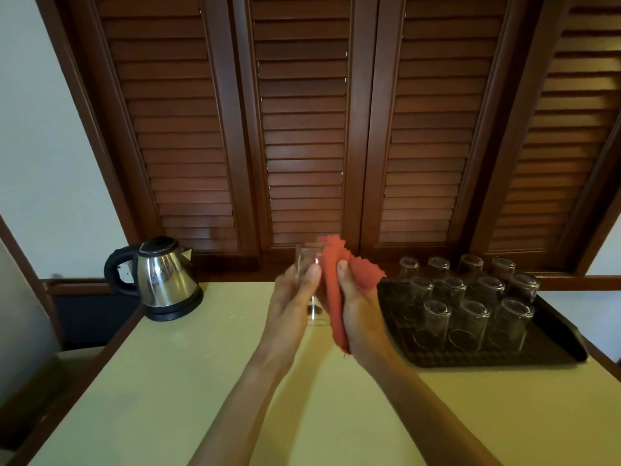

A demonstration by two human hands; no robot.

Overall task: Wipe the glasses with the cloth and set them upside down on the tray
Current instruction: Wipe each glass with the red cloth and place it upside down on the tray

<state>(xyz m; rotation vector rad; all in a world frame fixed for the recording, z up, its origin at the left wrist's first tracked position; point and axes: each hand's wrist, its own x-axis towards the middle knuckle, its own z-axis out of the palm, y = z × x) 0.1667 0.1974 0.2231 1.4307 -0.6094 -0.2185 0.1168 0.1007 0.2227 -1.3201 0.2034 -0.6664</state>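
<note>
currently left hand [291, 299] grips a clear glass [306, 264] held up above the pale yellow table [168, 381], thumb curled across its near side, glass roughly upright with its rim toward the top; right hand [357, 309] holds a red cloth [332, 290] bunched between thumb and palm, cloth pressed against the right side of the glass, one end sticking up past the rim, the other hanging below the wrist. cannot tell whether cloth reaches inside the glass. dark tray [557, 338] sits on the table to the right of the hands, near the right edge, with upside-down glasses [470, 317] standing on it in three rows, close together, bases up. steel electric kettle [166, 280] with black handle sits on its base at the far left corner of the table, well apart from the hands. brown louvered wooden doors [302, 129] run behind the table
</note>
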